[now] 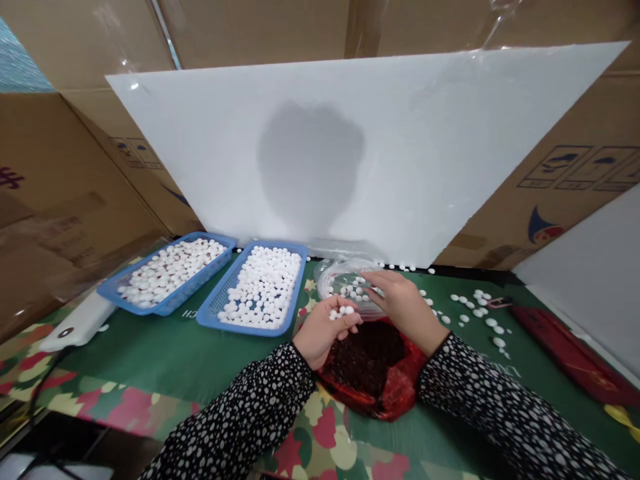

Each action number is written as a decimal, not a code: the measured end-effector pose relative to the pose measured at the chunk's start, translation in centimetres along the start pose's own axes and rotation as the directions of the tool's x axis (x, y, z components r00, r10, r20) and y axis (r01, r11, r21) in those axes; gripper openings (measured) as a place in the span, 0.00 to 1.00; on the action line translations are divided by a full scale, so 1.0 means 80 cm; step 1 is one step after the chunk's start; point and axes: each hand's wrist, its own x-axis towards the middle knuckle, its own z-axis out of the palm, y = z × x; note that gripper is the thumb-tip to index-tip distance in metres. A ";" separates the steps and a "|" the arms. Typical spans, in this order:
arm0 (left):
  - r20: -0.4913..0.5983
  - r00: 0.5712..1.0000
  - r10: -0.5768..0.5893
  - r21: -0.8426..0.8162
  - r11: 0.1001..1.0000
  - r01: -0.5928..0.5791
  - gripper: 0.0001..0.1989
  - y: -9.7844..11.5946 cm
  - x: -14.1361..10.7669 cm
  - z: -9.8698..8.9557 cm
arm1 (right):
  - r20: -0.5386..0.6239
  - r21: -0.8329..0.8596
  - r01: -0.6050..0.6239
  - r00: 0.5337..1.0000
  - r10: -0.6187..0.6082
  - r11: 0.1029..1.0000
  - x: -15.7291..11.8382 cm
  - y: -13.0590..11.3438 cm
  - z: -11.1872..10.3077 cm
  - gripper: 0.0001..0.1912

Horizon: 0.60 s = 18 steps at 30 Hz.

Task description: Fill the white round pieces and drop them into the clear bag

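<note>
Cupped in my left hand [323, 333] are several small white balls [343, 312], resting by the curled fingers and thumb. My right hand [403, 300] reaches over a clear plastic bag [327, 280] that has more white balls in it. Its fingers are stretched and slightly apart, and nothing shows between them. Whether the fingertips touch the bag is unclear. Below both hands lies a red plastic bag [403, 380], spread around a dark, reddish-brown loose filling [367, 353]. The left wrist overlaps the red bag's left edge.
Two blue baskets [213, 322] [173, 303] on the left hold many white balls. Loose balls [491, 322] lie scattered at right, near a dark red flat case [570, 353]. A white corded device [80, 323] lies far left. A white board [400, 153] and cardboard stand behind.
</note>
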 end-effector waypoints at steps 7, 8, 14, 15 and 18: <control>0.045 0.997 -0.059 -0.064 0.996 0.062 0.25 0.002 0.002 -0.003 | 0.326 0.078 -0.041 0.945 0.014 0.996 -0.053 -0.040 -0.022 0.07; 0.046 0.996 -0.072 -0.074 0.994 0.076 0.25 0.002 0.002 -0.004 | 0.367 0.060 -0.001 0.930 -0.021 0.998 -0.060 -0.044 -0.017 0.07; 0.045 0.993 -0.108 -0.172 0.978 0.114 0.20 0.004 0.004 -0.004 | 0.437 -0.161 0.216 0.890 -0.127 0.963 -0.080 -0.047 0.019 0.07; 0.040 0.993 -0.108 -0.190 0.975 0.114 0.19 0.005 0.005 -0.003 | 0.439 -0.177 0.222 0.890 -0.125 0.959 -0.080 -0.045 0.020 0.07; 0.014 0.995 -0.100 -0.224 0.969 0.101 0.16 0.006 0.006 -0.004 | 0.408 -0.190 0.205 0.906 -0.112 0.960 -0.078 -0.040 0.019 0.07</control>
